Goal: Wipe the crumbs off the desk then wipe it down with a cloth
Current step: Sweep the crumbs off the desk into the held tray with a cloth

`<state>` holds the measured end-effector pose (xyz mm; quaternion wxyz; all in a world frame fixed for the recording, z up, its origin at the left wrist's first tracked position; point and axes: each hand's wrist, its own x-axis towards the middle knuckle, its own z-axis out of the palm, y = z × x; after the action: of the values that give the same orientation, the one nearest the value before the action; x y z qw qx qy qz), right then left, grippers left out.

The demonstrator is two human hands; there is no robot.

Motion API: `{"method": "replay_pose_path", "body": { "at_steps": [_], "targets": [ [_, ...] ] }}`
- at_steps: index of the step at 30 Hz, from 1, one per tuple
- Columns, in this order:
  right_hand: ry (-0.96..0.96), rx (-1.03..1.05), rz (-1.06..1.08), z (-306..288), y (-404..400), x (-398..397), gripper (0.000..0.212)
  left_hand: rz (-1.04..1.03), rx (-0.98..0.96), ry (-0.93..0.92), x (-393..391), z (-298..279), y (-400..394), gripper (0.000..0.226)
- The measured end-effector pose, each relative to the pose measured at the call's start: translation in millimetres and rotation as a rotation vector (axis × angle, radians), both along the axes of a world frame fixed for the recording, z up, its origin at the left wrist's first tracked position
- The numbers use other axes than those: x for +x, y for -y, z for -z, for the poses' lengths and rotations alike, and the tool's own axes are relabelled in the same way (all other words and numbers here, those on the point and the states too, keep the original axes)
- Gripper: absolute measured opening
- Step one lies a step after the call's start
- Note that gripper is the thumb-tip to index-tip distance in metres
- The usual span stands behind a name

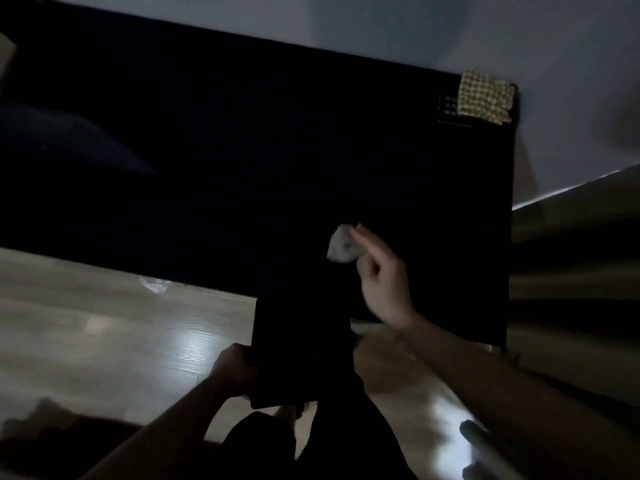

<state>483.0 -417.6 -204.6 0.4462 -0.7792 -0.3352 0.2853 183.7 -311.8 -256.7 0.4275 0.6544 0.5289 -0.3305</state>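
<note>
The black desk (pixel 277 150) fills the middle of the dim head view. My right hand (pixel 382 278) is over its near right part and pinches a crumpled white tissue (pixel 341 244) against the top. My left hand (pixel 235 372) grips the left side of a flat black tray-like object (pixel 301 351) held at the desk's front edge, just below the tissue. A yellow checked cloth (pixel 485 98) lies on the far right corner of the desk. Crumbs cannot be made out in the darkness.
Pale wooden floor (pixel 121 341) lies in front of the desk, with a small white scrap (pixel 156 284) on it near the desk's edge. A light wall (pixel 415 26) runs behind. Dark furniture (pixel 571 271) stands to the right of the desk.
</note>
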Motion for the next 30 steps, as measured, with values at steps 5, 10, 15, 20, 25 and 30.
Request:
{"method": "replay_pose_path", "body": {
  "at_steps": [5,10,15,20,25,30],
  "targets": [
    [0.193,-0.123,0.076,4.9,-101.5,94.4,0.05,-0.119,0.015,-0.017,-9.6,-3.2,-1.0,0.013],
    [0.297,-0.202,0.039,22.8,-185.6,142.8,0.049,-0.266,0.03,-0.036,-7.6,-4.4,0.3,0.024],
    [0.431,-0.353,-0.17,46.6,-241.9,143.0,0.048,-0.326,0.033,-0.038,-10.4,2.0,-0.4,0.019],
    [0.56,-0.247,-0.361,49.8,-208.2,82.3,0.045,-0.36,0.045,-0.041,-5.8,4.0,7.4,0.024],
    [0.357,-0.045,-0.603,45.4,-117.2,-2.4,0.043,-0.405,0.018,-0.041,-6.0,3.4,8.0,0.023],
    [0.186,-0.136,-0.702,40.4,-26.7,-89.6,0.048,-0.404,0.028,-0.015,-9.8,-4.5,9.0,0.011]
  ]
}}
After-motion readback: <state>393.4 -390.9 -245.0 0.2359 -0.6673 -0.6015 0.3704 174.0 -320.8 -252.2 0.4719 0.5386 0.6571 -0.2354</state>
